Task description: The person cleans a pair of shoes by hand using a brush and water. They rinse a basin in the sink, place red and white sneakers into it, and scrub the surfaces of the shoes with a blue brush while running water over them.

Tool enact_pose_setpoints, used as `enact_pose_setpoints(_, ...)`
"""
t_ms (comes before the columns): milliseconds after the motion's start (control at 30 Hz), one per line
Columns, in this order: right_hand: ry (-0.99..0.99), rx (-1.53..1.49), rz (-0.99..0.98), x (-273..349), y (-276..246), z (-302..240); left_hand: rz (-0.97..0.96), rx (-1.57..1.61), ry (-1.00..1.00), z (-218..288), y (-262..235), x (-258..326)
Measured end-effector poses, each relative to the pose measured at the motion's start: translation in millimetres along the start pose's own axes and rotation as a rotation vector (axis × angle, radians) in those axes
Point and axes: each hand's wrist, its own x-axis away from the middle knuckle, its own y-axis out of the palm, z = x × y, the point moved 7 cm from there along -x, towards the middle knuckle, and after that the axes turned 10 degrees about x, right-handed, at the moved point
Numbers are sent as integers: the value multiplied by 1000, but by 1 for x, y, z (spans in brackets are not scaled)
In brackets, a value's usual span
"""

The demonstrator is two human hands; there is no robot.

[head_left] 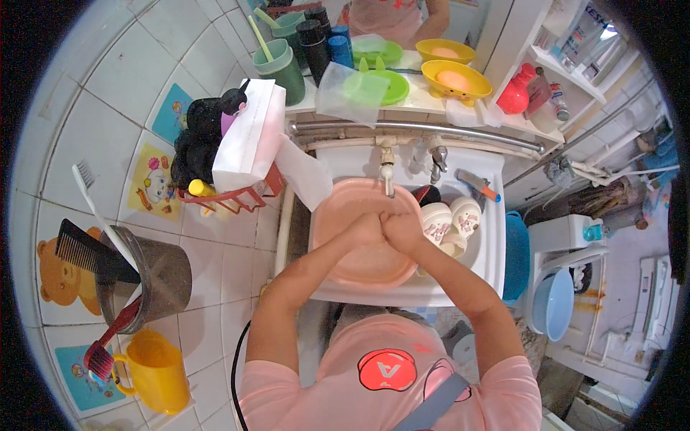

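Fingers of the left hand (368,228) and right hand (401,230) are curled and pressed against each other, gripping nothing that can be seen, over a pink basin (338,230) in the white sink (492,251), just below the tap (388,172). Small patterned shoes (453,219) lie just right of the basin. A red wire rack (237,197) hangs on the left.

Head camera looks steeply down, close over the sink (496,244); fisheye bends the walls.
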Motion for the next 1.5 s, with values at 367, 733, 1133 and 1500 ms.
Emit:
enact_pose_setpoints(367, 237, -612, -291, 22, 81, -18, -66, 123, -204, -61, 30, 19)
enact_pose_setpoints(733, 447, -557, 347, 108, 37, 29, 414, -939, 217, 30, -82, 55)
enact_pose_setpoints(1133, 810, -1524, 24, 128, 128, 12, 127, -523, -311, 25, -107, 30)
enact_pose_setpoints(1500, 778, -1767, -74, 138, 111, 17, 224, -510, -138, 111, -114, 17)
